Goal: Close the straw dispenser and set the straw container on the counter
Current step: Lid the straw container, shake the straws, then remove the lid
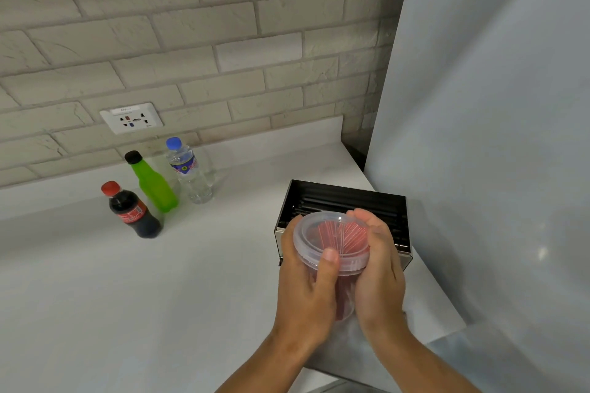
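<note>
Both hands, left hand point(306, 277) and right hand point(378, 268), are clasping the lidded straw container point(332, 241) with fingers wrapped around it, above the still-open straw dispenser point(344, 201), so setting it on the counter point(191, 281) and closing the dispenser are likely remaining.

Straw container point(332, 242): clear plastic tub, clear lid seated on top, red straws seen inside, held tilted above table point(159, 281), in front of straw dispenser point(344, 201). Dispenser: steel box, top open, dark straws laid inside, set near table's right edge.
</note>
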A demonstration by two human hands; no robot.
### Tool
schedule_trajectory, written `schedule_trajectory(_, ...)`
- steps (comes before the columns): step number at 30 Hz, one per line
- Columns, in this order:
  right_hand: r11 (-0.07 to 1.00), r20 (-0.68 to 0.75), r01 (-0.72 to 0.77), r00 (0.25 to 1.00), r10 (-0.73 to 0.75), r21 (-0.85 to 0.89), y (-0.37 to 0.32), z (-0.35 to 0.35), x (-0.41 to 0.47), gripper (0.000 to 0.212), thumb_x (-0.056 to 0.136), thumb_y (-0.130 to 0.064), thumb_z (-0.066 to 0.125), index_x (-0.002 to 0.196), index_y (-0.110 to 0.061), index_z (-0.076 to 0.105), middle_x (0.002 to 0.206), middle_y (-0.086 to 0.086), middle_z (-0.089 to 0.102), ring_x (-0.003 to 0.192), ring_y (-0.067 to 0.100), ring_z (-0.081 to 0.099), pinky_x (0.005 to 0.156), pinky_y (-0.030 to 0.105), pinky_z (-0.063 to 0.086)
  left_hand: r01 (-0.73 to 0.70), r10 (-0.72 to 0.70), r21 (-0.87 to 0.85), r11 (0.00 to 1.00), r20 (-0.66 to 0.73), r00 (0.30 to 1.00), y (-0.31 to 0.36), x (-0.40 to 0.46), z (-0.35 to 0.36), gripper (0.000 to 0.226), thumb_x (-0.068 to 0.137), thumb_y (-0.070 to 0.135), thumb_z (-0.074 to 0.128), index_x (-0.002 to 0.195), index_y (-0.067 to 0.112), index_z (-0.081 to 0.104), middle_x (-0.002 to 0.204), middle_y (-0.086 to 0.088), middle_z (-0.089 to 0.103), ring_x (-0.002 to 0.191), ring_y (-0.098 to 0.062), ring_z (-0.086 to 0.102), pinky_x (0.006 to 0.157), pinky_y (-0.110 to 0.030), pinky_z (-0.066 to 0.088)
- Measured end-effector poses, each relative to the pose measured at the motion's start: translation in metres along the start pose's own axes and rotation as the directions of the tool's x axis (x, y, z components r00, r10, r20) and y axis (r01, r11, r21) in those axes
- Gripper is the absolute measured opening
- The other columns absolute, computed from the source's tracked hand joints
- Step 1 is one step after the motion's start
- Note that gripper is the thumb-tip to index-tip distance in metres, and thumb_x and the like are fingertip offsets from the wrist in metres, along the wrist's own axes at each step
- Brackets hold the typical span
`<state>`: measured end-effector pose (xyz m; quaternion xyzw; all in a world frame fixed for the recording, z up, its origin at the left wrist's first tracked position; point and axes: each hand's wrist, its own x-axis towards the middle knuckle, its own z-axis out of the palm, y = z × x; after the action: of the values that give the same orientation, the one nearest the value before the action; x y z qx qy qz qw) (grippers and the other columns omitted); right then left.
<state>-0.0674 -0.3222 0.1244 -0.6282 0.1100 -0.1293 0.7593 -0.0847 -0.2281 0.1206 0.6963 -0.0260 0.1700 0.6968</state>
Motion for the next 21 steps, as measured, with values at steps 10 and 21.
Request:
schedule_trajectory(10, 0.991, 0.265, -0.063, 0.960, 0.094, -0.122, -0.005, -0.002, 0.003, 0.034, 0.102, -0.040, 0.047, 0.128, -0.043, 0.067, 0.116, -0.033, 0.072, 0.109, -0.015, 0.065, 0.086, 0.007, 0.052, -0.005, 0.006, 0.030, 1.000, -0.006, 1.000, -0.002, 0.012, -0.026, 0.059, 0.098, 0.064, 0.052, 0.141, 0.023, 0.050, 0.130, 0.013, 0.068, 0.119, -0.013, 0.067, 0.094, -0.020, 0.053)
schedule_trajectory(21, 0.956, 0.482, -0.056, 0.854, 0.195, -0.287, 0.001, 0.010, 0.008, 0.029, 0.107, -0.042, 0.048, 0.115, -0.049, 0.075, 0.100, -0.001, 0.082, 0.093, 0.017, 0.080, 0.082, 0.040, 0.066, 0.136, -0.146, 0.141, 0.981, 0.061, 0.987, -0.013, 0.020, -0.083, 0.044, 0.103, 0.036, 0.029, 0.123, 0.046, 0.067, 0.128, 0.017, 0.069, 0.126, -0.010, 0.063, 0.097, -0.016, 0.050)
